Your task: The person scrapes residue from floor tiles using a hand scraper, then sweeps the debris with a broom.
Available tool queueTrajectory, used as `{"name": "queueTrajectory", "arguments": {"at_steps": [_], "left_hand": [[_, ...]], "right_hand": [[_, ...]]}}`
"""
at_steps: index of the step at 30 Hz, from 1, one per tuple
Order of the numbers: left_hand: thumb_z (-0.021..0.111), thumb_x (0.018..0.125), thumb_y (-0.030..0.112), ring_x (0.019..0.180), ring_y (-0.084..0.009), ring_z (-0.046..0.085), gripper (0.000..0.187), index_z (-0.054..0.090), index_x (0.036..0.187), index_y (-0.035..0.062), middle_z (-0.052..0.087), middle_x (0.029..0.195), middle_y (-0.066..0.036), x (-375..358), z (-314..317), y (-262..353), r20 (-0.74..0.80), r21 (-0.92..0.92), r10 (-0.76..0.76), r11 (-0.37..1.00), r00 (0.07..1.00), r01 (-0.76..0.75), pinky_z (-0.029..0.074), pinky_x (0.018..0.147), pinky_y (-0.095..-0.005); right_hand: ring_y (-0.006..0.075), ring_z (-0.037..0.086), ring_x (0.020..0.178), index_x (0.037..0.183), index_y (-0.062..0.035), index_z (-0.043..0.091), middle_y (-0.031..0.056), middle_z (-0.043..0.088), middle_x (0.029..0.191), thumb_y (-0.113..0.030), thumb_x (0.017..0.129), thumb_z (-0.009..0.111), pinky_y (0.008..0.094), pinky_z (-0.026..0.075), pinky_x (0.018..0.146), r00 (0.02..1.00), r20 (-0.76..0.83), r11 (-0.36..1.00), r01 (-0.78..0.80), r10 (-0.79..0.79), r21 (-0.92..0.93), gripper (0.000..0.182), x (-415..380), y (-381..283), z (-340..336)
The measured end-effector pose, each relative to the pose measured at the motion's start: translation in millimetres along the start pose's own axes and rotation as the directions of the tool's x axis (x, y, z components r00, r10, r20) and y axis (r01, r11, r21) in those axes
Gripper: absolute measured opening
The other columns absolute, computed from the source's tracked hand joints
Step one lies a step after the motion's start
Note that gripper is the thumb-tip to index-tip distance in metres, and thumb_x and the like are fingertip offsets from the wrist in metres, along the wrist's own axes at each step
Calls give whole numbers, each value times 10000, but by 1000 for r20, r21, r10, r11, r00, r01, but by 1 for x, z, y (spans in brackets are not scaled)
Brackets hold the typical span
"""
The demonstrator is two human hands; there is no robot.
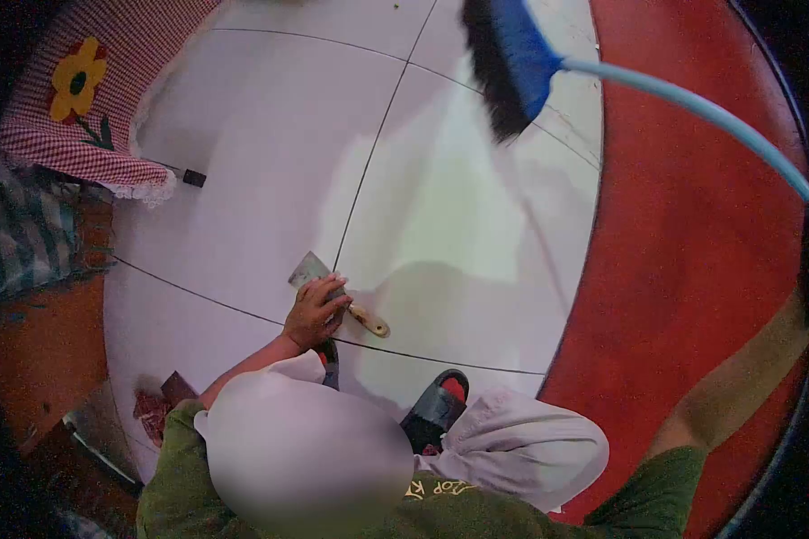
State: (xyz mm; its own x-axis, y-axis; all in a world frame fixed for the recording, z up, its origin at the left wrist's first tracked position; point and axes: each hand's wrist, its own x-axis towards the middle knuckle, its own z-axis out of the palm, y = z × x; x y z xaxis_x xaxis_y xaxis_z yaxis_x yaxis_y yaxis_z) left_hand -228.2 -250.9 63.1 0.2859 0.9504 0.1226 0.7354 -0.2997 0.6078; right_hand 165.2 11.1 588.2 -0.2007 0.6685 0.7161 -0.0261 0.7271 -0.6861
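Observation:
My left hand (315, 310) is closed over a scraper (368, 321) that lies low on the white tiled floor (270, 162). Its metal blade pokes out above my fingers beside a tile joint, and the pale wooden handle sticks out to the right. My right arm runs along the right side over the red surface, and the hand itself is lost in the dark edge of the picture. A broom (512, 63) with a blue head, black bristles and a light blue handle hangs over the tiles at the top, its handle running to the right edge.
A red floor area (692, 269) curves down the right side. A red-checked cloth with a yellow flower (81, 99) lies at the upper left, with a small dark object (193, 178) beside it. A black sandal (436, 409) rests on the tiles near my knee.

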Motion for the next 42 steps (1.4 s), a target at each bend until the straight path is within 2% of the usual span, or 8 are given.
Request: {"name": "queueTrajectory", "arguments": {"at_steps": [6, 9, 12, 14, 20, 23, 37, 42], "left_hand": [[612, 664, 109, 1158, -247, 361, 340, 536, 993, 147, 432, 1187, -73, -3, 6, -2, -22, -20, -10, 1000, 1000, 9, 268, 940, -421], [611, 662, 112, 1157, -245, 360, 339, 537, 991, 151, 430, 1189, -70, -1, 4, -2, -6, -14, -15, 1000, 1000, 15, 268, 939, -423], [608, 664, 118, 1157, -244, 359, 333, 538, 989, 152, 427, 1192, -67, 0, 2, 0, 5, -14, -12, 1000, 1000, 12, 267, 939, -426], [604, 668, 123, 1160, -244, 353, 321, 540, 981, 150, 416, 1201, -66, 1, 3, -1, 1, -17, -13, 1000, 1000, 13, 264, 941, -433], [609, 659, 122, 1165, -256, 347, 344, 522, 991, 143, 409, 1199, -82, 1, -1, 4, 26, -7, -28, 1000, 999, 28, 257, 942, -440], [614, 652, 121, 1163, -294, 339, 366, 511, 1003, 139, 398, 1201, -110, 2, 2, 6, 35, -32, -75, 997, 997, 76, 248, 940, -464], [465, 738, 161, 959, -219, 449, 280, 500, 1007, 94, 489, 971, -68, 39, -33, 6, 441, 264, 281, 867, 852, -422, 363, 817, -350], [460, 739, 94, 886, -310, 470, 217, 485, 937, 9, 483, 924, -142, 69, -105, 14, 462, 191, -149, 979, 874, 66, 398, 764, -390]], "right_hand": [[114, 294, 352, 436, -217, 304, -69, 260, 383, -401, 836, 346, 307, 310, 405, 967, 133, 974, -224, 219, 19, 443, -26, 57, -57], [141, 326, 358, 437, -206, 302, -54, 295, 383, -408, 831, 377, 298, 367, 430, 792, 65, 477, -429, 608, 767, 450, -32, 87, -60], [129, 366, 384, 441, -200, 310, -49, 322, 395, -398, 835, 403, 267, 383, 464, 880, -382, 957, -235, 283, 168, 451, -38, 116, -9], [121, 392, 401, 443, -197, 316, -46, 341, 403, -390, 838, 420, 246, 394, 486, 871, -486, 930, -112, -78, -351, 452, -39, 125, 9], [81, 320, 385, 497, -199, 352, -63, 258, 419, -424, 847, 410, 236, 291, 404, 880, -393, 958, 287, -266, -6, 420, -11, 83, -25], [67, 305, 390, 503, -208, 345, -76, 253, 440, -437, 847, 405, 224, 265, 389, 749, -354, 812, 414, -560, -410, 418, -32, 62, 28], [185, 458, 571, 747, -110, 456, 17, 436, 611, -338, 871, 400, 331, 397, 576, 974, -212, 934, 146, -78, 327, 265, -37, 105, 21], [171, 498, 653, 830, -102, 515, 24, 474, 685, -379, 872, 396, 311, 448, 630, 908, -364, 969, -241, 207, -51, 305, -4, 111, 41]]}}
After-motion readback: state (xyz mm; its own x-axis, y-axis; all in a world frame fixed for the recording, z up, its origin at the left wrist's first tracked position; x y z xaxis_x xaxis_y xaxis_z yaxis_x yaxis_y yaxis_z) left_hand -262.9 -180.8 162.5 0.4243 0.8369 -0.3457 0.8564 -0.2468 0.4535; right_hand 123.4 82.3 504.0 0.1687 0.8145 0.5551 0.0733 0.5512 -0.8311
